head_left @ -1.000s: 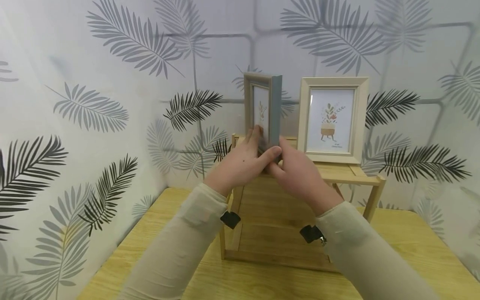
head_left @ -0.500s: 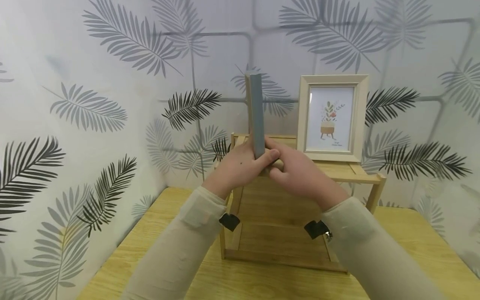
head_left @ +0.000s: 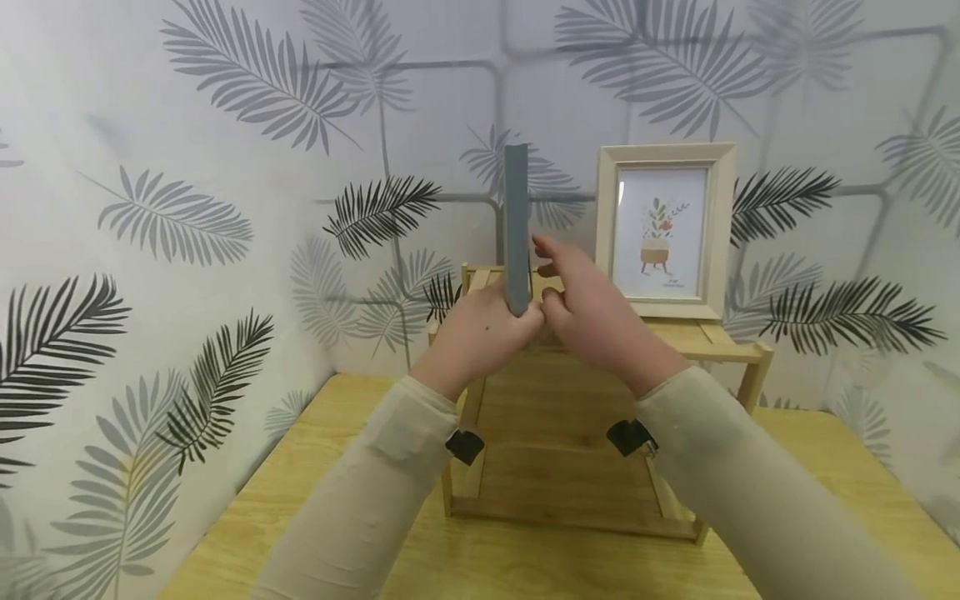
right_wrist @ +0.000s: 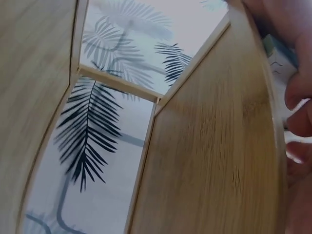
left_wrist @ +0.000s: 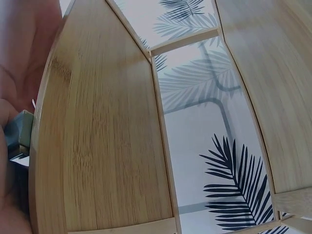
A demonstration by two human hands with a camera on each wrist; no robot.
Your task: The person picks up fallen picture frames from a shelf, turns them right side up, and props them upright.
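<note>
A blue-grey picture frame (head_left: pixel 516 225) stands upright on the wooden rack's top, its narrow edge facing me in the head view. My left hand (head_left: pixel 483 333) grips its lower part, with the thumb at the near bottom corner and the other fingers hidden behind. To the right of it, my right hand (head_left: pixel 600 312) has its fingers loosely bent and its index finger apart from the frame. The right thumb is close to the left thumb; contact is unclear. In the left wrist view the frame's bottom corner (left_wrist: pixel 19 134) shows beside the rack's top board.
A cream picture frame (head_left: pixel 666 312) with a potted-plant print stands on the right of the rack's top. The two-tier wooden rack (head_left: pixel 570 450) rests on a yellow wood-grain table (head_left: pixel 300 492). Behind is a leaf-patterned wall covering (head_left: pixel 450 108).
The blue-grey frame has turned from showing its picture side at an angle to edge-on, its near edge shifting left. My right hand has loosened from it, its fingers now apart from it.
</note>
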